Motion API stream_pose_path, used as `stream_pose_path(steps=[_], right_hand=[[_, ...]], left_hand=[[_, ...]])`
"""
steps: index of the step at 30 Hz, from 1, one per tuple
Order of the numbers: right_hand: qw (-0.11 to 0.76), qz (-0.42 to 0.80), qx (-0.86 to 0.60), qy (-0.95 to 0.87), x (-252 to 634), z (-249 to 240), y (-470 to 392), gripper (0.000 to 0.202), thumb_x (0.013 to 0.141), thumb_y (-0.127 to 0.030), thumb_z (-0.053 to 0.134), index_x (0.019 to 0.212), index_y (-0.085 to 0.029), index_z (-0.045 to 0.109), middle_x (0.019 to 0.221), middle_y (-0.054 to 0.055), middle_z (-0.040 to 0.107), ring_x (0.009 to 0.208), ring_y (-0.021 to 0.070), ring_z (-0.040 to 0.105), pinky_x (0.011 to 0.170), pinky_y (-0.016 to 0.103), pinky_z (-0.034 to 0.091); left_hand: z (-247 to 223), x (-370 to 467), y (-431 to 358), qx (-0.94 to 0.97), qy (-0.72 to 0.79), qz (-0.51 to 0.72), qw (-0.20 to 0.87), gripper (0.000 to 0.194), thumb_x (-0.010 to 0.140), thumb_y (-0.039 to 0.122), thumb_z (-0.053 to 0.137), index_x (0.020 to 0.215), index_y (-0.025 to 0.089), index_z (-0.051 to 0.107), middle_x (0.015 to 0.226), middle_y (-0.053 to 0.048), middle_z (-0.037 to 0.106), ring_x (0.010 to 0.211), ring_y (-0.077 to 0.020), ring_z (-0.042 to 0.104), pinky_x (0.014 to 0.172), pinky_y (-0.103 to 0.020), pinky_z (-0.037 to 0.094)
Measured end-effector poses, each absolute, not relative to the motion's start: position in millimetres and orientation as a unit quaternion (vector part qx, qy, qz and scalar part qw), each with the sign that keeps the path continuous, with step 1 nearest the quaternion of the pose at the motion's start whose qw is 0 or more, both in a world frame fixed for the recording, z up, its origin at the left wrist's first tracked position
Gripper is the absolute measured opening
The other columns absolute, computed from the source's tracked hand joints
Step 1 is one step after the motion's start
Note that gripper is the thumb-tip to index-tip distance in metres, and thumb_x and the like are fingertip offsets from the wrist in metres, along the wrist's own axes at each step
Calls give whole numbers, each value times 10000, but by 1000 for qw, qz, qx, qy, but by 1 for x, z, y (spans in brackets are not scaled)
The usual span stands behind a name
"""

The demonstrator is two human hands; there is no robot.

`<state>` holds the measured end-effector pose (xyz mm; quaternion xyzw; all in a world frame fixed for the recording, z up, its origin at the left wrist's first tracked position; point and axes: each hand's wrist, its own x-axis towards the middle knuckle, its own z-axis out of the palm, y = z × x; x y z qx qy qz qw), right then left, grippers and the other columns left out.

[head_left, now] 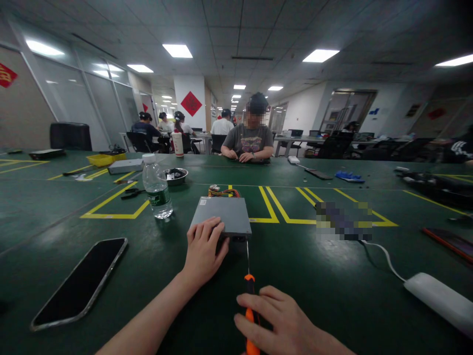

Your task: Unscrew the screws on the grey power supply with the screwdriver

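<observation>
A grey metal computer power supply (221,213) lies on the green table, its bundle of coloured wires (225,192) at the far side. My left hand (206,244) grips its near left part, fingers over the top and thumb along the front face. In my right hand (275,315) is a screwdriver (250,315) with an orange and black handle. Its thin shaft points away from me, and the tip is at the near right corner of the power supply. Whether the tip sits in a screw is too small to tell.
A water bottle (157,190) stands left of the power supply, by a metal bowl (176,176). A phone (81,281) lies at near left. On the right are a white power bank-like block (439,298) with a cable and another phone (451,241). A person (249,133) sits opposite.
</observation>
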<state>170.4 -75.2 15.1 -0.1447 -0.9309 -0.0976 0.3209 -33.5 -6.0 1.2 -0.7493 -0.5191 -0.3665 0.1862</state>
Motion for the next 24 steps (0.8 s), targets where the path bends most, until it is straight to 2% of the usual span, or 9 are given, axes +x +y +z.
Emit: stream_pose_path(steps=[12, 20, 24], right_hand=[[313, -69, -174, -931, 169, 18, -81, 249, 920, -365, 448, 975, -171, 594, 960, 101, 654, 729, 162, 628, 679, 296, 485], [330, -90, -162, -926, 169, 19, -76, 197, 903, -286, 457, 965, -160, 596, 933, 93, 662, 702, 149, 632, 655, 279, 494], [326, -82, -173, -926, 171, 21, -79, 253, 917, -350, 457, 989, -148, 592, 949, 109, 659, 755, 159, 636, 711, 291, 496]], left_hand=[[2, -33, -7, -749, -520, -371, 176, 264, 838, 286, 501, 1092, 220, 529, 1171, -77, 588, 1115, -239, 494, 913, -413, 298], [3, -34, -6, -751, -517, -368, 183, 270, 834, 280, 504, 1094, 215, 534, 1173, -76, 584, 1105, -240, 500, 908, -412, 305], [2, -34, -7, -751, -518, -366, 185, 276, 834, 283, 503, 1100, 212, 531, 1174, -79, 582, 1111, -242, 494, 906, -411, 306]])
